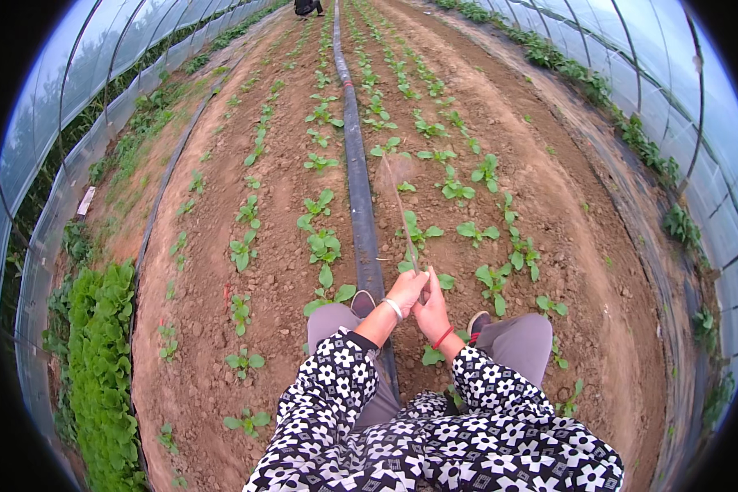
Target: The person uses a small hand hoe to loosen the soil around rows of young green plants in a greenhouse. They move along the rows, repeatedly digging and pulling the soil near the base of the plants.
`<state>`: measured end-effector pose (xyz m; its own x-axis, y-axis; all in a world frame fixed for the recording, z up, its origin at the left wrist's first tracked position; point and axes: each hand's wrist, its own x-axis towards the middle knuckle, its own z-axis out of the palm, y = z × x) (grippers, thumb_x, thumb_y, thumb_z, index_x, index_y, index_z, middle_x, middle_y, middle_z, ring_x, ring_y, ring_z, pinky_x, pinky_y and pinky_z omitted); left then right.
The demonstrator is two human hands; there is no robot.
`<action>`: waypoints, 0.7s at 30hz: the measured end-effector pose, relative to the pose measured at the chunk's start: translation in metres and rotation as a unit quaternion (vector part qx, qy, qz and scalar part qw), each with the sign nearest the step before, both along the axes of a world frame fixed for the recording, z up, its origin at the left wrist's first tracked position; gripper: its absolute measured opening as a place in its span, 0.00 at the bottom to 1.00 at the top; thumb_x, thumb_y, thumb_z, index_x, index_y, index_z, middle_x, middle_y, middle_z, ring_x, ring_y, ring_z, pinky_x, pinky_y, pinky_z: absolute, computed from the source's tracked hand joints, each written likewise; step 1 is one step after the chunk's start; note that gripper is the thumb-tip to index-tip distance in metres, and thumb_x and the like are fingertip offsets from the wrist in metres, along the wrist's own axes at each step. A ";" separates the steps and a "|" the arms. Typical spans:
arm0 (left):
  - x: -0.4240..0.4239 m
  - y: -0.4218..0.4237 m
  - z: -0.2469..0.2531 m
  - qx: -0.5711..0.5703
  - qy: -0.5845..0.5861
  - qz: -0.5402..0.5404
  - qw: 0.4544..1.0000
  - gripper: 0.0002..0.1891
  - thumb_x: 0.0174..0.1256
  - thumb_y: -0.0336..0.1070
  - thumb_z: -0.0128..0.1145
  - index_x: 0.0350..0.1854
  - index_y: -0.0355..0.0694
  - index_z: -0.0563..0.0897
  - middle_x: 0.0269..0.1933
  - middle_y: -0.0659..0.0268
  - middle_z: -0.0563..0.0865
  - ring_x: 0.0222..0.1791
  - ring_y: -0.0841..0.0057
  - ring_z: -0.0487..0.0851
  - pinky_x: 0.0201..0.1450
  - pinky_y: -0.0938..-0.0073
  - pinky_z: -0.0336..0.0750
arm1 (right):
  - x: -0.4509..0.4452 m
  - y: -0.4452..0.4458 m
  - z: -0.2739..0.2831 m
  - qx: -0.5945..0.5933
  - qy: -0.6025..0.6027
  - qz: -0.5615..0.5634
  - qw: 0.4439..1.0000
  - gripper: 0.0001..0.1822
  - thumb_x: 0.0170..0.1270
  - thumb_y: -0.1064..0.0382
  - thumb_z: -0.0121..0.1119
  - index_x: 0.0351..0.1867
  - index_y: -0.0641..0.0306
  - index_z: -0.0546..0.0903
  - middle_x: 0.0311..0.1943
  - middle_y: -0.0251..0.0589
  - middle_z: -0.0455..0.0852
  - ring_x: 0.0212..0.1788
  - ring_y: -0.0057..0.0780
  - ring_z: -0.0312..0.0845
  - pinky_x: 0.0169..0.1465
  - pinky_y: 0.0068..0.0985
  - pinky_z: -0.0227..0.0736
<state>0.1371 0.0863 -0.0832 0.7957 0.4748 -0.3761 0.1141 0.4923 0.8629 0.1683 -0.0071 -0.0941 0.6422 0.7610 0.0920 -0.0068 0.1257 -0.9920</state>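
Observation:
Both my hands meet in front of my knees on a thin brown stick-like handle (398,209). My left hand (408,289), with a pale bangle at the wrist, closes around its near end. My right hand (432,310), with a red cord at the wrist, presses against the left and grips it too. The handle slants forward over the soil to a leafy seedling (386,147). Around its far end is a blurred reddish-brown patch (400,171); I cannot tell if it is a tool head or soil. A small seedling (419,232) grows under the shaft.
A flat black hose (360,203) runs lengthwise between seedling rows, beside my left shoe (363,302). My right shoe (478,323) stands among plants. Dense lettuce (101,369) grows at left. Plastic greenhouse walls (722,203) curve along both sides. Another person (308,7) crouches far ahead.

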 end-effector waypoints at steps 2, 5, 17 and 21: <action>0.002 0.001 -0.012 0.058 0.019 -0.004 0.998 0.14 0.70 0.40 0.50 0.32 0.34 0.79 0.27 0.61 0.82 0.25 0.72 0.81 0.27 0.72 0.74 | 0.000 -0.007 0.005 0.011 0.025 0.046 0.999 0.51 0.59 0.78 0.57 0.74 0.64 0.33 0.66 0.54 0.64 0.66 0.40 0.65 0.67 0.29 0.61; 0.002 -0.006 -0.014 0.069 0.068 -0.053 0.994 0.14 0.70 0.39 0.48 0.28 0.35 0.78 0.24 0.62 0.80 0.22 0.73 0.79 0.24 0.71 0.73 | 0.005 -0.028 0.003 0.007 0.010 0.068 0.998 0.48 0.66 0.69 0.53 0.74 0.55 0.30 0.60 0.48 0.69 0.41 0.25 0.76 0.37 0.20 0.72; 0.001 0.006 -0.021 -0.160 0.052 -0.023 0.985 0.17 0.66 0.32 0.41 0.16 0.43 0.73 0.16 0.64 0.76 0.17 0.71 0.77 0.21 0.72 0.67 | -0.089 -0.151 -0.079 -0.482 -0.297 0.487 0.665 0.37 0.57 0.47 0.59 0.69 0.50 0.65 0.55 0.51 0.80 0.56 0.45 0.77 0.58 0.41 0.70; 0.001 0.003 -0.013 -0.230 0.015 -0.044 0.972 0.13 0.64 0.28 0.41 0.19 0.43 0.72 0.17 0.68 0.75 0.18 0.74 0.76 0.23 0.73 0.70 | -0.082 -0.157 -0.089 -0.539 -0.270 0.536 0.591 0.40 0.48 0.42 0.64 0.66 0.48 0.71 0.54 0.52 0.81 0.56 0.47 0.77 0.60 0.37 0.69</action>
<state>0.1381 0.0895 -0.0961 0.8112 0.1810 -0.5561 0.1956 0.8122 0.5496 0.0865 -0.1639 -0.1831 -0.1638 0.5068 -0.8463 0.8445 -0.3714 -0.3859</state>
